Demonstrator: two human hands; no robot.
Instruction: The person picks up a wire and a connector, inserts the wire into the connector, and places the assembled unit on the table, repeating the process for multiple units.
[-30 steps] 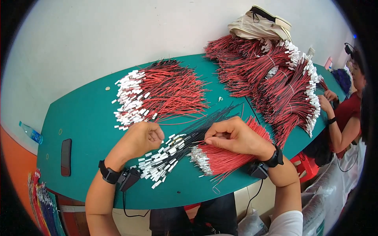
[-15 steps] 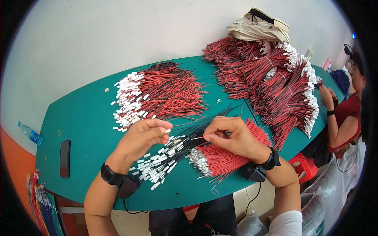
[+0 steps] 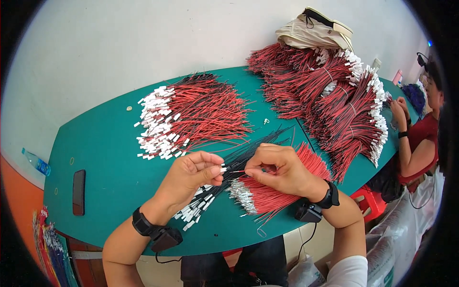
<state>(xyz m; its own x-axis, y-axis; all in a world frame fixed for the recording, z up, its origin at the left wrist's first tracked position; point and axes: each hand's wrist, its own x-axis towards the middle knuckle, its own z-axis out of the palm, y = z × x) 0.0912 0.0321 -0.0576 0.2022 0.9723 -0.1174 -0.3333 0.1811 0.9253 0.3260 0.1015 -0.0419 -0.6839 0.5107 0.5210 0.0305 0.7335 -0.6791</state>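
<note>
Between its thumb and fingertips, my left hand (image 3: 198, 173) pinches a small white connector housing (image 3: 223, 170). Facing it, my right hand (image 3: 279, 168) pinches a thin red wire (image 3: 237, 171), whose bare-looking end points left at the housing. A narrow gap seems to separate the wire's tip from the housing. Under and beside my left hand lie black wires (image 3: 203, 201) with white housings on their near-left ends. Beneath my right hand spreads a bundle of red wires (image 3: 275, 193) with silvery terminal ends (image 3: 242, 196).
A heap of red-and-black wires with white connectors (image 3: 205, 112) lies beyond my hands. Tied bundles (image 3: 334, 100) are stacked at the far right under a beige bag (image 3: 313, 36). A phone (image 3: 79, 192) and a bottle (image 3: 36, 161) are at left. A co-worker (image 3: 420, 129) sits at right.
My left hand has moved right with the white housing, closer to the red wire in my right hand. The right hand has barely shifted.
</note>
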